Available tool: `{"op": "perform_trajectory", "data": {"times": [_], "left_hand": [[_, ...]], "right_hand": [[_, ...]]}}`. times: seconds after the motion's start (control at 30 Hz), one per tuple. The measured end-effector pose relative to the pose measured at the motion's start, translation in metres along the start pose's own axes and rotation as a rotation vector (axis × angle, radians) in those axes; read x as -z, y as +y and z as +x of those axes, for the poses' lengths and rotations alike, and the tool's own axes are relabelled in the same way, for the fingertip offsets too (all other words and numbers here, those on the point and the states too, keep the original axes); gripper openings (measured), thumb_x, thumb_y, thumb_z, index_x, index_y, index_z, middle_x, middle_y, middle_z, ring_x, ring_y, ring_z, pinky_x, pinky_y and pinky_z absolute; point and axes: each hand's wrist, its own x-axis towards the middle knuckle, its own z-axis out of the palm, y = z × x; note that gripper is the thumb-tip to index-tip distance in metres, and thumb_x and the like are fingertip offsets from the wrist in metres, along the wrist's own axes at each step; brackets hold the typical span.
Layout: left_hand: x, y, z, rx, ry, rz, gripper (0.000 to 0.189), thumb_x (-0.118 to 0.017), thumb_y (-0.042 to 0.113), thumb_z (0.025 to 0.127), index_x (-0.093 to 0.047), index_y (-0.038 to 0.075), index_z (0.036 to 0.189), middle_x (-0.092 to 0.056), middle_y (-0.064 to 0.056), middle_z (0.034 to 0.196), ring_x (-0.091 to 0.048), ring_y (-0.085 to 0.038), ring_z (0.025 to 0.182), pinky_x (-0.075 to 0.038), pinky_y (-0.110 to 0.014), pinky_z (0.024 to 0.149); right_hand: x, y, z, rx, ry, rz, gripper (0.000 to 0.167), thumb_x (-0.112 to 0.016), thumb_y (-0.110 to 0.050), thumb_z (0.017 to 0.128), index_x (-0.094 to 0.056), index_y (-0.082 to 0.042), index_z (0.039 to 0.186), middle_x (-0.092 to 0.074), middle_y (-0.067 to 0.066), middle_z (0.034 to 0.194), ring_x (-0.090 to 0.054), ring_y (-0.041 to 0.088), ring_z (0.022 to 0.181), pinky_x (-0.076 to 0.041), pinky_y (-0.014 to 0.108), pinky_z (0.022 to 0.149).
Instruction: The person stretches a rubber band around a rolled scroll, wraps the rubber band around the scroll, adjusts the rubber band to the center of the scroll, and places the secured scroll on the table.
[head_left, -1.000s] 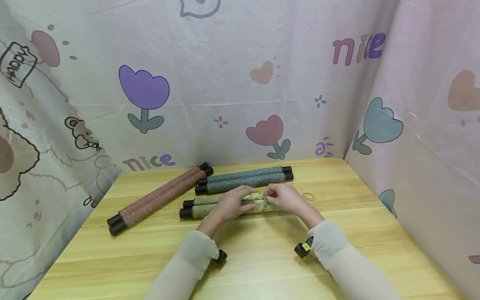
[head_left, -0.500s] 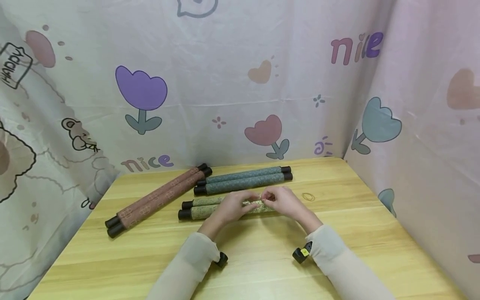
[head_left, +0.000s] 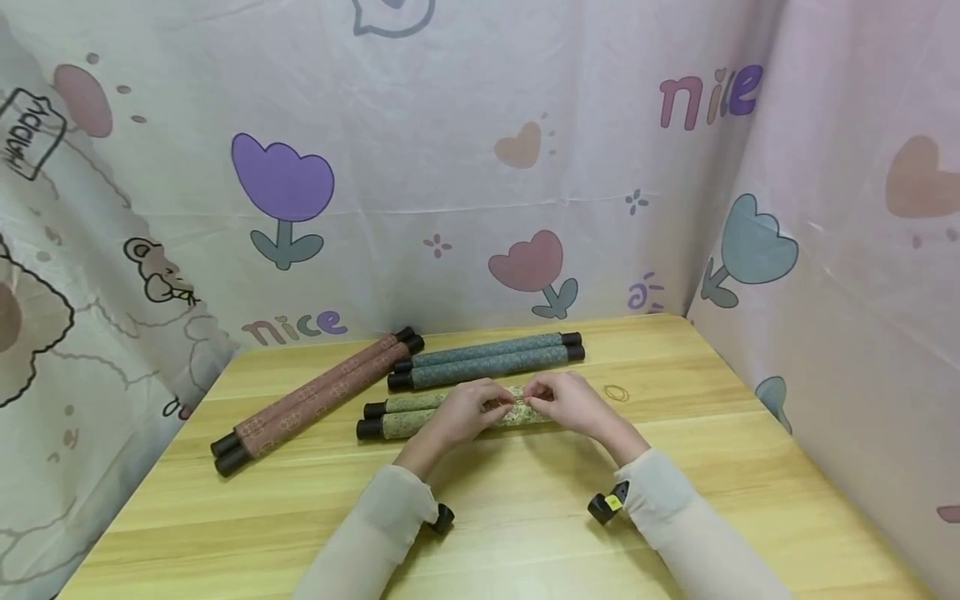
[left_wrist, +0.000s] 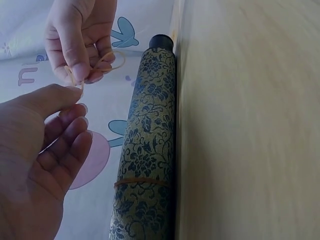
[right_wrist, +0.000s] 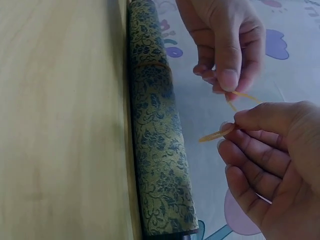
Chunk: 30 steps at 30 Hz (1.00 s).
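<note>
Both hands meet over a pair of yellow-green patterned scrolls (head_left: 408, 421) with black end knobs. My left hand (head_left: 468, 410) pinches a thin yellow rubber band between thumb and fingertips. Close by, my right hand (head_left: 566, 400) pinches the same rubber band (right_wrist: 217, 135), with a loop sticking out past its fingers. The left wrist view shows the band (left_wrist: 117, 61) looped at the right fingertips, apart from the scroll (left_wrist: 145, 125) beside it. Another rubber band (left_wrist: 142, 181) goes around that scroll. The hands cover the scrolls' middle and right part in the head view.
Behind lies a pair of blue-green scrolls (head_left: 487, 362). To the left, a pair of reddish scrolls (head_left: 322, 400) lies slanted. A loose rubber band (head_left: 617, 392) is on the wooden table (head_left: 525, 533), right of the hands. A printed curtain (head_left: 420, 275) hangs behind and at both sides.
The hands have drawn closer together. My left thumb and fingers, apart before, now pinch at the rubber band. The scrolls have stayed in place.
</note>
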Motion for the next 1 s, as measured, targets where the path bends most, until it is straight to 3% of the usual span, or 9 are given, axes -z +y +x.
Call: {"op": "perform_trajectory", "data": {"times": [0.33,0.67,0.83,1.0], "left_hand": [[0.003,-0.002,-0.001,0.034,-0.029,0.008,0.012,-0.069,0.018,0.094,-0.075,0.012,0.102,-0.067,0.004,0.092,-0.060,-0.004,0.076,-0.052,-0.020,0.066],[0.003,-0.002,0.001,0.079,-0.131,0.023,0.007,-0.067,0.019,0.094,-0.073,0.015,0.094,-0.062,0.010,0.084,-0.056,-0.003,0.073,-0.050,-0.022,0.067],[0.003,-0.004,0.001,0.080,-0.136,0.019,0.005,-0.067,0.017,0.093,-0.072,0.014,0.092,-0.060,0.011,0.082,-0.055,-0.003,0.073,-0.050,-0.022,0.067],[0.005,-0.005,-0.001,0.130,-0.135,-0.019,0.003,-0.066,0.016,0.092,-0.068,0.017,0.090,-0.059,0.012,0.083,-0.055,-0.004,0.075,-0.050,-0.023,0.069]], "right_hand": [[0.011,0.003,-0.003,-0.037,0.045,0.059,0.005,-0.068,-0.018,0.094,-0.071,-0.014,0.095,-0.068,-0.008,0.085,-0.063,0.008,0.079,-0.054,0.031,0.074],[0.024,0.005,-0.007,-0.044,0.061,0.118,0.009,-0.068,-0.018,0.093,-0.071,-0.010,0.098,-0.069,-0.004,0.088,-0.064,0.010,0.082,-0.055,0.034,0.079],[0.029,0.006,-0.009,-0.038,0.070,0.108,0.010,-0.067,-0.019,0.095,-0.071,-0.010,0.098,-0.071,0.002,0.091,-0.064,0.010,0.082,-0.055,0.035,0.079],[0.035,0.006,-0.011,-0.040,0.102,0.098,0.006,-0.067,-0.017,0.094,-0.071,-0.012,0.096,-0.070,0.003,0.091,-0.063,0.012,0.082,-0.054,0.036,0.078]]}}
